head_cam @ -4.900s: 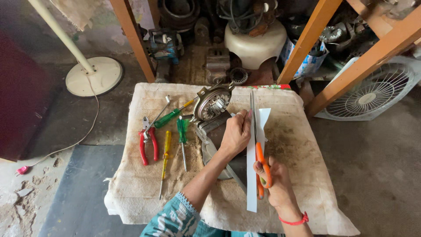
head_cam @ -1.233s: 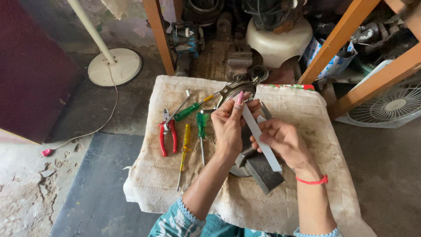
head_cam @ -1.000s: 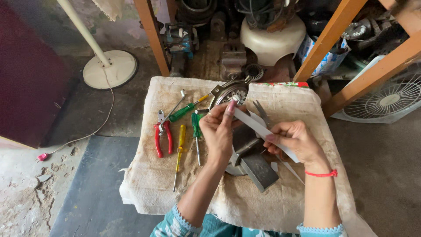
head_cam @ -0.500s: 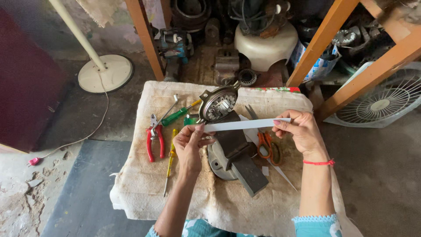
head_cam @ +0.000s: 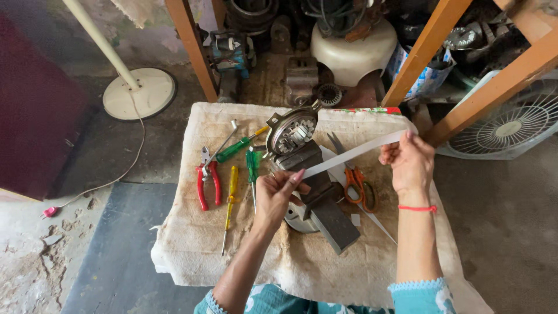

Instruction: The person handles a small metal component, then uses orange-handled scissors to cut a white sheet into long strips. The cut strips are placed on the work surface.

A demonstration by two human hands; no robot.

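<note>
Cluttered workshop floor surrounds a low worktop (head_cam: 192, 256) draped in a stained cloth, with a standing fan base and a fan grille off to the sides. Moments ago the white strip (head_cam: 354, 152) was held close and nearly upright over the middle; now it is stretched taut between both hands, slanting above the motor part (head_cam: 290, 131) near the far edge. The left hand (head_cam: 278, 193) pinches its lower end, the right hand (head_cam: 411, 163) grips the upper end toward the right edge. Orange scissors (head_cam: 356, 181) lie released on the cloth beneath, so cutting appears finished. Red pliers (head_cam: 207, 181) and screwdrivers (head_cam: 232, 189) rest at the left.
</note>
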